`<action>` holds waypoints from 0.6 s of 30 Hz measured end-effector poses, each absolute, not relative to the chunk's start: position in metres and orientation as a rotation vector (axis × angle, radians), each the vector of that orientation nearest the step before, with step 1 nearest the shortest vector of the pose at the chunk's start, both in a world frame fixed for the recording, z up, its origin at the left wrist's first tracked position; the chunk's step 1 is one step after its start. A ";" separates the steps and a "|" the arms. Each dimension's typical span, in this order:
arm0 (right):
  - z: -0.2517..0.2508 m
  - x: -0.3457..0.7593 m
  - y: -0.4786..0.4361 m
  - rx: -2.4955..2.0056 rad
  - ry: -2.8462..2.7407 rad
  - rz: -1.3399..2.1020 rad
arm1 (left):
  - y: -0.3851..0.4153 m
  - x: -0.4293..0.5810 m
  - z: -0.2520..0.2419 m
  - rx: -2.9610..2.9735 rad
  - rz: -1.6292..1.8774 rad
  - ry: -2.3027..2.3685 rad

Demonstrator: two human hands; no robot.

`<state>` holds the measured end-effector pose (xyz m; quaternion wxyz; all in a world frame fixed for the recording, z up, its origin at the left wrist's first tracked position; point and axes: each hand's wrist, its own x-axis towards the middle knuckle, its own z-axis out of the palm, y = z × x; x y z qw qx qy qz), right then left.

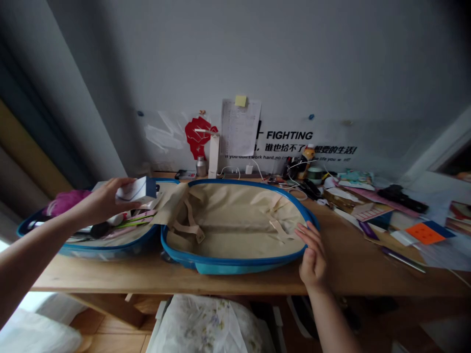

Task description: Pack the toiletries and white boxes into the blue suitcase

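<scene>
An opened blue suitcase (253, 263) with a beige lining lies on the wooden table. Its right half holds only loose straps (280, 229), while the left half is filled with various items, among them a pink bundle (69, 201) and green and pink strips. Above that left half, my left hand (106, 198) is closed on a small white and blue box (139, 190). My right hand (312, 250) rests against the right rim of the suitcase, its fingers stretched out over the edge.
Papers, an orange and blue card (425, 233), a purple pen (399, 257) and other clutter cover the table's right side. Along the wall stand a white lamp (214, 157), a metal bottle (200, 166) and cables. A chair with a floral cover (213, 323) is below.
</scene>
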<state>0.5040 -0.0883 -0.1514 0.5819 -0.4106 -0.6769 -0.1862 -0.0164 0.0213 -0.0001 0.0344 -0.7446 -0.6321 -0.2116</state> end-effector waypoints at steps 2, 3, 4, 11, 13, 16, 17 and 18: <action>-0.151 0.504 -0.088 -0.975 -1.573 -0.431 | 0.014 0.014 0.015 -2.361 -0.704 -1.868; -0.151 0.504 -0.088 -0.980 -1.573 -0.435 | 0.010 0.034 0.021 -2.444 -0.693 -1.815; -0.150 0.504 -0.088 -0.984 -1.576 -0.442 | 0.006 0.055 0.026 -2.548 -0.662 -1.746; -0.148 0.500 -0.092 -1.000 -1.574 -0.489 | -0.013 0.212 0.003 -3.103 -0.092 -1.129; -0.149 0.499 -0.094 -1.020 -1.570 -0.480 | -0.011 0.244 -0.011 -3.121 0.005 -1.101; -0.149 0.500 -0.096 -1.019 -1.576 -0.467 | -0.004 0.277 -0.026 -3.104 0.122 -1.123; -0.149 0.500 -0.096 -1.014 -1.580 -0.463 | -0.001 0.285 -0.029 -3.101 0.159 -1.138; -0.149 0.500 -0.096 -1.010 -1.580 -0.459 | 0.001 0.291 -0.032 -3.098 0.196 -1.156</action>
